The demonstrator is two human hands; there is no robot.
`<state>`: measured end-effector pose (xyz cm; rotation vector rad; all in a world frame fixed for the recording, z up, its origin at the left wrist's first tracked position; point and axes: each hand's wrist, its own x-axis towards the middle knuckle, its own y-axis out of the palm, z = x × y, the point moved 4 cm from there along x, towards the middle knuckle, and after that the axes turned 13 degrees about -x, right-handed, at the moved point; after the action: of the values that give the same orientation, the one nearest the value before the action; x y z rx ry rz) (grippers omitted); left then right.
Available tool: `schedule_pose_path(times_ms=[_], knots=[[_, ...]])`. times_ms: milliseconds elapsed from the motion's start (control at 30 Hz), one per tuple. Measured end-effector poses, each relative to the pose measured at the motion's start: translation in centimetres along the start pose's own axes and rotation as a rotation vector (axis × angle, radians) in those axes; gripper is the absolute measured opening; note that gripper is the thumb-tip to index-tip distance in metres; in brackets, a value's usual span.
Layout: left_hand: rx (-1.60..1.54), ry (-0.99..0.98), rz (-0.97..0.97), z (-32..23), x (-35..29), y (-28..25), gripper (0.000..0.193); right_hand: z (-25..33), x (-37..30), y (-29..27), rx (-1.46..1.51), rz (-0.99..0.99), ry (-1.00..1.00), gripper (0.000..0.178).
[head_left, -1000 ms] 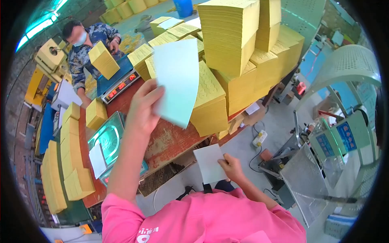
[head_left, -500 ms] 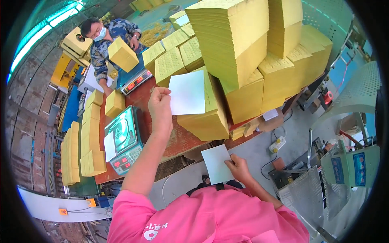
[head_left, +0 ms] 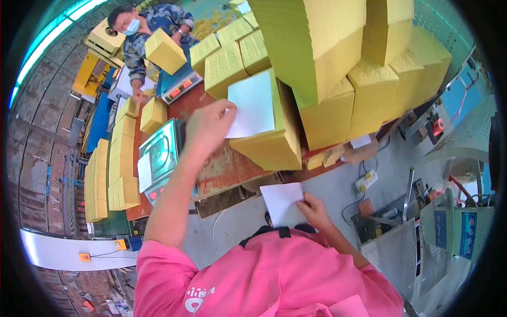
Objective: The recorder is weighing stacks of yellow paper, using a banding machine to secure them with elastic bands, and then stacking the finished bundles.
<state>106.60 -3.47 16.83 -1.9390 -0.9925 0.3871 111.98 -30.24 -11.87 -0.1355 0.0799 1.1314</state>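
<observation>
My left hand (head_left: pixel 207 127) pinches the edge of a white sheet of paper (head_left: pixel 252 105). That sheet lies over the top of a yellow paper block (head_left: pixel 270 153) at the table's edge; whether it touches the block I cannot tell. Lower down, close to my body, my right hand (head_left: pixel 316 212) grips the right edge of a second white sheet (head_left: pixel 282 203). Left of my left forearm is a scale (head_left: pixel 160 149) with a shiny top and a lit display, and another white sheet (head_left: pixel 144 171) rests at its left edge.
Tall yellow paper stacks (head_left: pixel 338 47) rise on the right of the red table (head_left: pixel 232 171). Rows of yellow blocks (head_left: pixel 122 164) line the left. Across the table, a masked person (head_left: pixel 158 26) works beside a second scale (head_left: pixel 182 87). A power strip (head_left: pixel 366 180) lies on the floor.
My left hand and its sheet have moved slightly right relative to the table, further over the yellow block. The right-hand sheet has tilted a little. The whole view has shifted.
</observation>
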Motion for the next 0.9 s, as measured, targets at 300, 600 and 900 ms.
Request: schedule_pose_path(times_ms=[300,600,900], knots=[[0.028,0.459,-0.016,-1.5,4.5,2.1,0.038,0.3,6.6,-3.1,0.889,-0.184,0.001,0.022],[-0.088,0.511,0.097,0.9,2.7,4.3,0.039,2.5,6.2,-0.1,0.904,-0.271,0.238,0.026],[-0.375,0.618,0.229,4.7,-7.6,2.1,0.042,1.9,-4.7,4.8,0.863,-0.381,0.213,0.037]])
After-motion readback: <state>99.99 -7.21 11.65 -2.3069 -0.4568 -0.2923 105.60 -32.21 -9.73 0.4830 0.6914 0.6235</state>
